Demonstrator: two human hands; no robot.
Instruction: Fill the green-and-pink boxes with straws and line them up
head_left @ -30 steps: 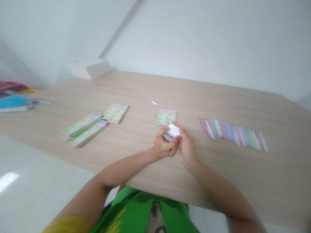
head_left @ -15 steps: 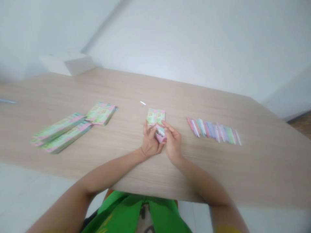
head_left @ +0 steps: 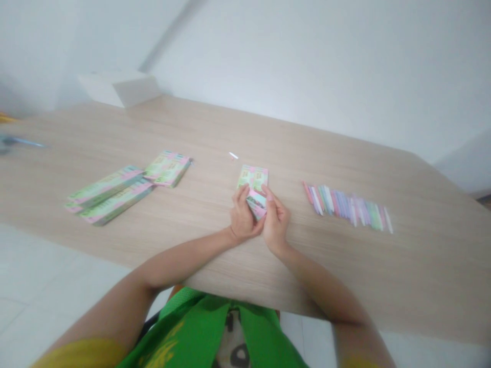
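Observation:
Between my two hands is a small pink and green box [head_left: 257, 203], tilted, with dark printing or contents that I cannot make out. My left hand [head_left: 242, 214] is wrapped round its left side and lower edge. Thumb and fingers of my right hand [head_left: 275, 217] close on its right side. Just beyond the hands, small green and pink boxes [head_left: 253, 176] lie side by side on the table. To the right of my hands, a row of thin pastel sticks [head_left: 347, 207], like chalk, lies spread out.
Stacked green and pink boxes [head_left: 111, 197] lie on the left of the wooden table [head_left: 215, 133], with another pair of boxes [head_left: 169, 167] touching them. A short white stick [head_left: 233, 155] lies beyond the middle. At the back left stands a white box [head_left: 123, 89] near the wall.
The view has shifted, so the table's things appear a little to the right. My fingers have changed position on the box, and more of its printed pink face shows.

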